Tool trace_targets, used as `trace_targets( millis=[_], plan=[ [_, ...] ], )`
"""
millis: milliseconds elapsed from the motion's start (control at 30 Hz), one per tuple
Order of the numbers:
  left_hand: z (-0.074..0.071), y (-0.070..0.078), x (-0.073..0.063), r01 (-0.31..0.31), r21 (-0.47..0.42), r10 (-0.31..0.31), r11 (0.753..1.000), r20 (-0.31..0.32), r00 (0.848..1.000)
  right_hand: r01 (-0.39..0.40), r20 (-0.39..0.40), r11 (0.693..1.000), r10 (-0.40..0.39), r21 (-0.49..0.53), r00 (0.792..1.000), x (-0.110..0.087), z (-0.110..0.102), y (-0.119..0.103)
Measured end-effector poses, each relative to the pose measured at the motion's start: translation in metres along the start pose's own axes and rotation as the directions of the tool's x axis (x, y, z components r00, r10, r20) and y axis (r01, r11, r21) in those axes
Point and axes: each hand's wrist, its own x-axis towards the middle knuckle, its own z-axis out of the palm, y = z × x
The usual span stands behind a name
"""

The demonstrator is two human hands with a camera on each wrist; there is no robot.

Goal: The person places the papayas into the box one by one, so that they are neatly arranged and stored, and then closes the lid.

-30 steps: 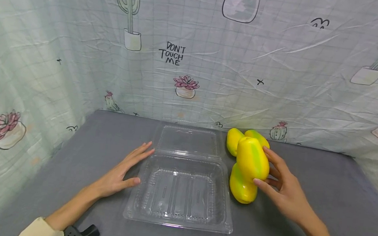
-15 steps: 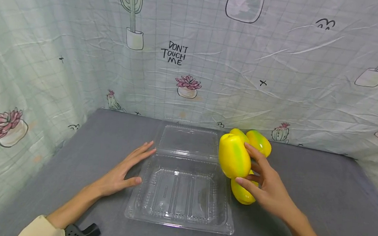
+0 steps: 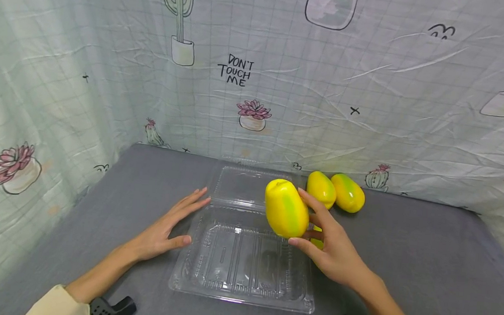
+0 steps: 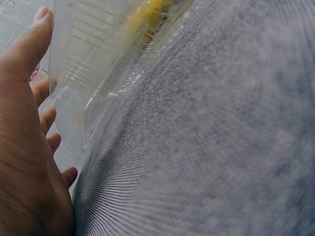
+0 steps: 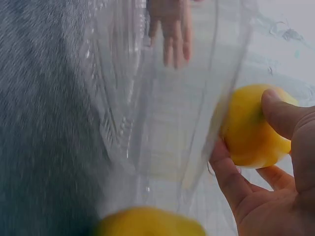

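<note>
A glossy yellow mango with a green streak (image 3: 285,209) is gripped by my right hand (image 3: 338,250), thumb at its lower side and fingers along its right. It is held over the right part of a clear plastic clamshell box (image 3: 239,300), whose lid (image 3: 242,184) lies open toward the back. My left hand (image 3: 155,236) lies at the box's left side with fingers extended; in the left wrist view its thumb (image 4: 42,22) is at the box wall. In the right wrist view, fingers and thumb (image 5: 280,113) curl round the mango (image 5: 251,130).
Two more mangoes lie behind on the right, one (image 3: 320,188) beside the other (image 3: 349,193). Another mango (image 3: 318,237) is mostly hidden behind the right hand, next to the box. A grey cloth (image 3: 419,252) covers the table; a printed curtain (image 3: 285,80) hangs behind.
My right hand has carried the mango left, from above the other mangoes to over the box. My left hand stays at the box's left side.
</note>
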Motion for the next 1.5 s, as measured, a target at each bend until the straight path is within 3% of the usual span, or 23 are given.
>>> trace_targets(
  millis=[267,567,800,1100,1267,1500],
  plan=[
    [0.001,0.000,0.002,-0.001,-0.001,0.001,1.000,0.005,1.000,0.030,0.066,0.999,-0.032,0.025,0.997,0.009,0.016,-0.003],
    [0.000,-0.001,0.002,0.023,-0.004,-0.023,1.000,0.009,1.000,0.063,0.086,0.998,-0.065,0.027,0.994,0.023,0.037,-0.012],
    [0.000,-0.001,0.001,0.039,0.004,-0.039,0.999,0.019,0.999,0.042,0.136,0.999,-0.045,0.024,0.990,0.029,0.052,-0.013],
    [0.000,-0.002,-0.001,0.047,0.003,-0.047,0.999,0.016,0.999,0.072,0.162,0.997,-0.065,-0.038,0.985,0.036,0.065,-0.007],
    [-0.002,-0.001,-0.001,0.044,-0.008,-0.044,0.999,0.024,0.999,0.131,0.199,0.979,-0.099,-0.155,0.975,0.039,0.069,-0.005],
    [-0.002,-0.001,-0.001,0.024,-0.014,-0.024,1.000,0.023,0.999,0.120,0.236,0.966,-0.064,-0.227,0.970,0.041,0.072,-0.007]
  ],
)
